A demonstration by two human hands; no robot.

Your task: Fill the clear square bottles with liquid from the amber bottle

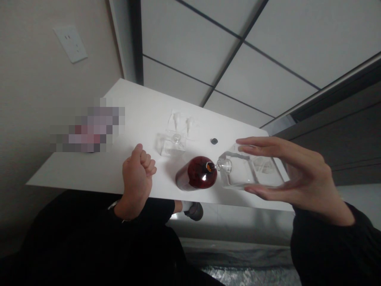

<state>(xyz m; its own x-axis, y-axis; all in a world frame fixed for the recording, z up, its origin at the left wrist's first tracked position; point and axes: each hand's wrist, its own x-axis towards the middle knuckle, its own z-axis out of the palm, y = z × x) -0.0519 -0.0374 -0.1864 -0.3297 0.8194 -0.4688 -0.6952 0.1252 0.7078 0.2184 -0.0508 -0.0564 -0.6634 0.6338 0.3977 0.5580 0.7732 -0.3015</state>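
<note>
My right hand (293, 174) grips a clear square glass bottle (253, 171), tilted on its side, its neck (224, 165) touching the mouth of a dark red-brown bottle (196, 173) that stands on the white table (139, 115). My left hand (137, 178) rests on the table's near edge as a closed fist with nothing visible in it, a short way left of the dark bottle.
Another clear glass bottle (170, 143) and a clear plastic packet (183, 122) with small parts lie behind the dark bottle. A small dark cap (214, 141) sits beside them. A blurred-out item (89, 127) lies at the table's left. A wall socket (70, 43) is at upper left.
</note>
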